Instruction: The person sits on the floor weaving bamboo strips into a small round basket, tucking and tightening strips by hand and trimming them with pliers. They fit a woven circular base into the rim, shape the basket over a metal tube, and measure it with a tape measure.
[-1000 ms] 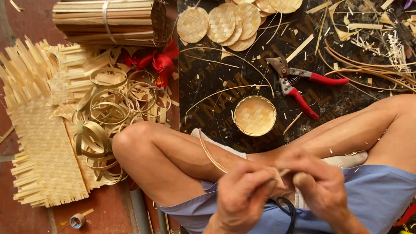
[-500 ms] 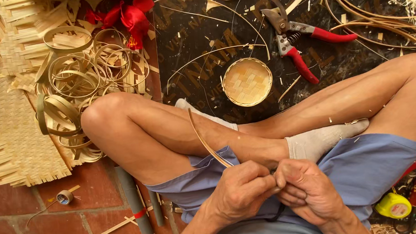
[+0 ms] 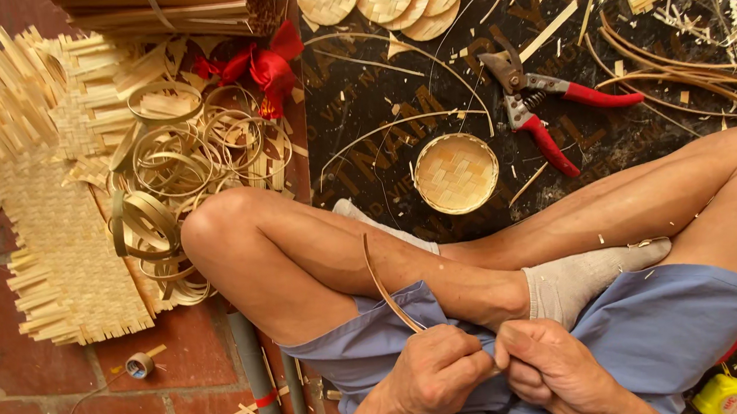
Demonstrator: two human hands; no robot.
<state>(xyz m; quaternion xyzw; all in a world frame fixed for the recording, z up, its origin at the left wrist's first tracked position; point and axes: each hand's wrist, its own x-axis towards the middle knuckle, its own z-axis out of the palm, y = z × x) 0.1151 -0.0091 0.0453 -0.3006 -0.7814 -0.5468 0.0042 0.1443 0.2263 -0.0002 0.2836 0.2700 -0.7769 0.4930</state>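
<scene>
**Hands Closed on a Bamboo Strip**

The floor was red brick (image 3: 15,392), with a dark mat (image 3: 364,146) at the far right. Woven sheets (image 3: 48,250) and coiled strips (image 3: 181,160) lay left; a small round basket (image 3: 456,174) and red-handled shears (image 3: 545,105) lay beyond the crossed legs. The left hand (image 3: 438,372) and right hand (image 3: 557,372), touching, pinched a thin bamboo strip (image 3: 383,285) curving up over the lap. Compared with half a second earlier, the strip's hold looked unchanged; the view had shifted.
</scene>
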